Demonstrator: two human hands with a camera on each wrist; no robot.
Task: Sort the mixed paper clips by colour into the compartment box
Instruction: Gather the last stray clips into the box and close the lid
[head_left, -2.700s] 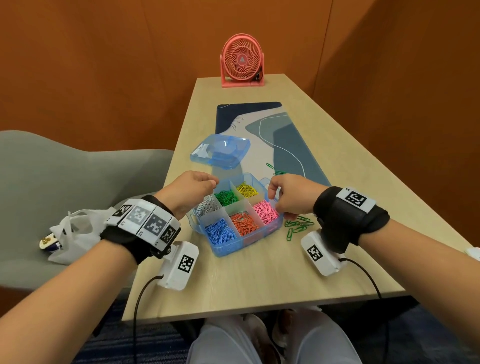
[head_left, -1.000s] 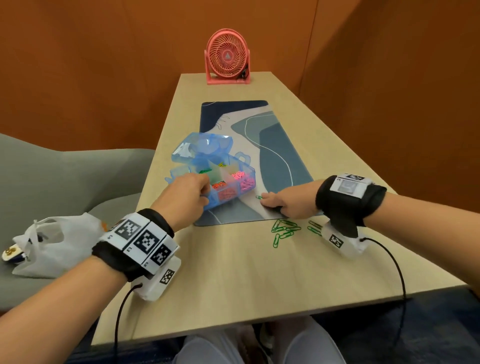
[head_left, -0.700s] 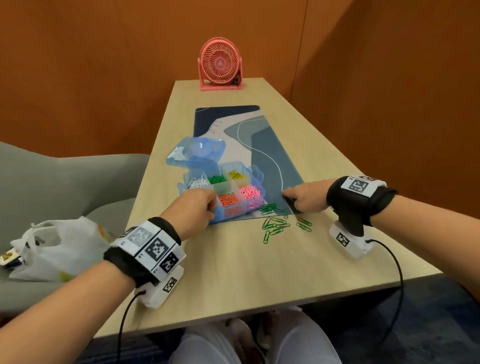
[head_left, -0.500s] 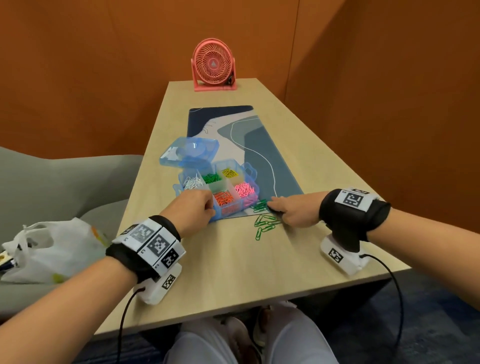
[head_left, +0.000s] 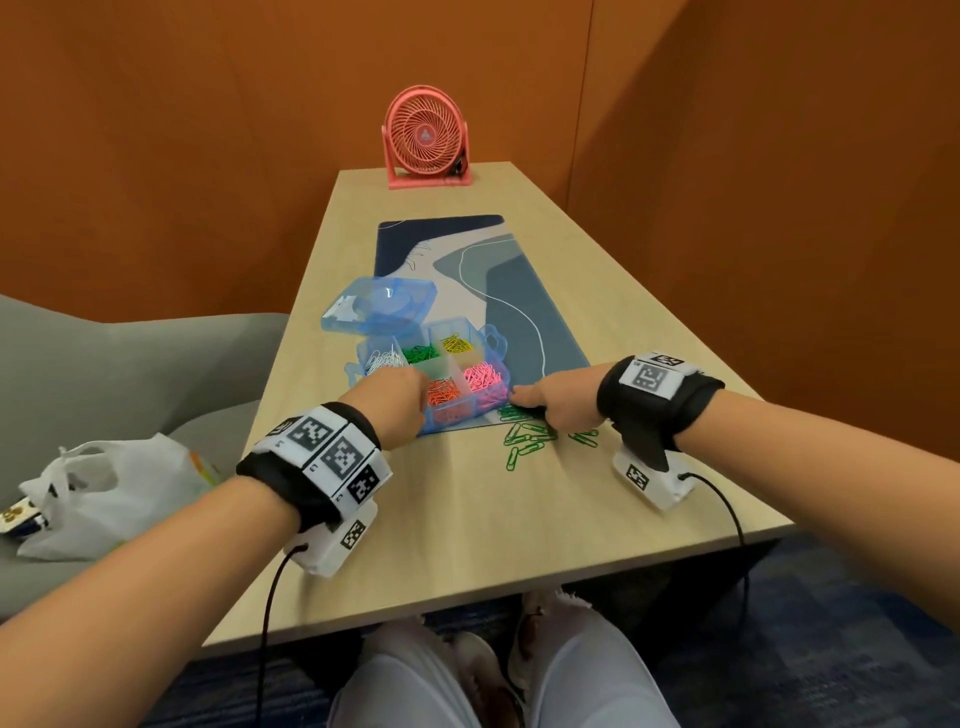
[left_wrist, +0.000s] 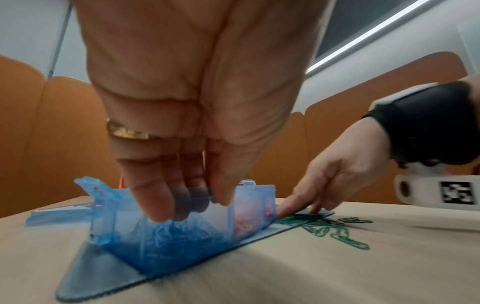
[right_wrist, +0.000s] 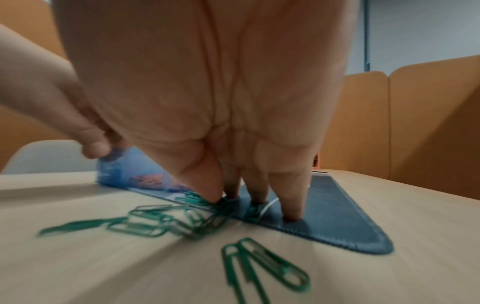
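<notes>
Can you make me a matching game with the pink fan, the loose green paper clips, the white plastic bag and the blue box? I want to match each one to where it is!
Things:
1. pink fan
2. loose green paper clips
3. white plastic bag
4. blue box

Places:
A. on the grey seat
B. at the mat's near end, gripped by the left hand
C. far end of the table
D. on the table by the right hand

Pairs: 1-C, 2-D, 3-A, 4-B

Both forearms reached forward, wrists banded. Left hand (head_left: 397, 402) was palm-down with its fingers (left_wrist: 155, 197) curled over a wall edge, thumb opposing. Right hand (head_left: 553, 397) was lowered, its fingers (right_wrist: 291, 197) extended, tips pressed down on the surface, thumb (right_wrist: 205, 181) alongside.
</notes>
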